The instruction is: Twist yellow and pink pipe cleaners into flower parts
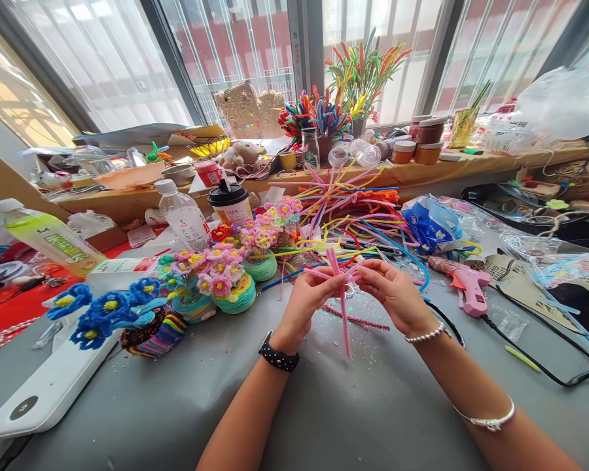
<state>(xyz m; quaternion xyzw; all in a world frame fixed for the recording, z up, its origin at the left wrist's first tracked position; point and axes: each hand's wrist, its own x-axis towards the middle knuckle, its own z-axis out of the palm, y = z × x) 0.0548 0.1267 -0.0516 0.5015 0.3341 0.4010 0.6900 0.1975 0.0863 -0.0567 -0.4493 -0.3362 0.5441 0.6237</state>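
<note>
Several pink pipe cleaners (344,320), crossed at the middle, are held up between both hands over the grey table. The fingers of my left hand (308,297) pinch them near the crossing from the left. From the right, my right hand (391,293) grips them, its thumb and fingertips pressed together. One long pink end hangs down toward the table, and others stick up above the fingers. A red glittery pipe cleaner (360,319) lies on the table just behind the hands, among scattered glitter.
Blue pipe-cleaner flowers (108,307) in a striped pot and pink flowers (220,273) in pots stand at left. A pink glue gun (464,284) with a black cord lies at right. Behind is a heap of pipe cleaners (343,203); a green drink bottle (52,239) is far left.
</note>
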